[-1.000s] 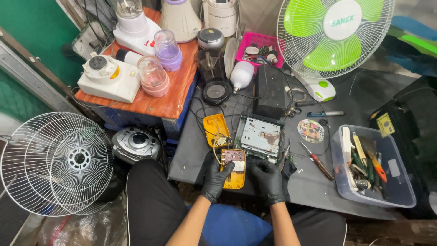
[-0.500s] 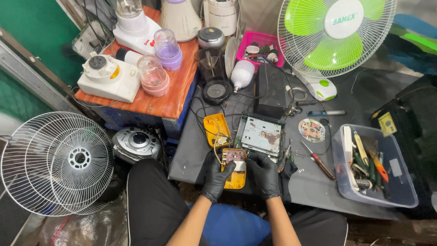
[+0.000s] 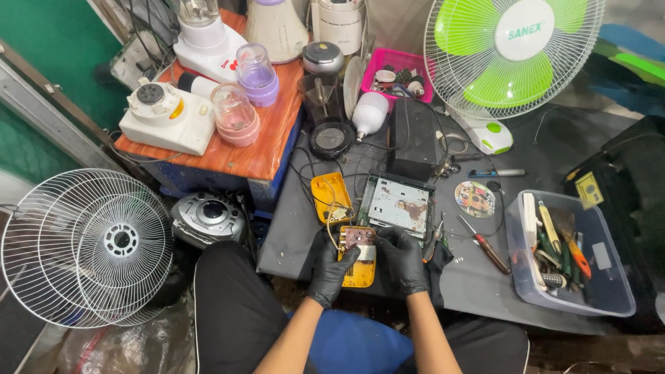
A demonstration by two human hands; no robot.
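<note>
My left hand [image 3: 331, 270] and my right hand [image 3: 403, 260], both in black gloves, grip a small opened yellow device [image 3: 359, 257] with a brown circuit board showing on top. I hold it at the near edge of the dark work table [image 3: 526, 291]. Thin wires run from it to a second yellow casing half [image 3: 330, 197] lying just beyond my left hand. An opened metal disc-drive unit [image 3: 397, 203] lies right behind my right hand.
A red-handled screwdriver [image 3: 483, 244], a disc [image 3: 475, 199] and a clear tool bin [image 3: 572, 253] lie to the right. A green table fan [image 3: 511, 48], a pink tray [image 3: 396, 72] and blender parts on a wooden stand [image 3: 263, 147] sit behind. A white fan grille [image 3: 86, 246] stands on the left.
My right hand has shifted slightly left onto the top of the yellow device. The left hand keeps its grip in the same place.
</note>
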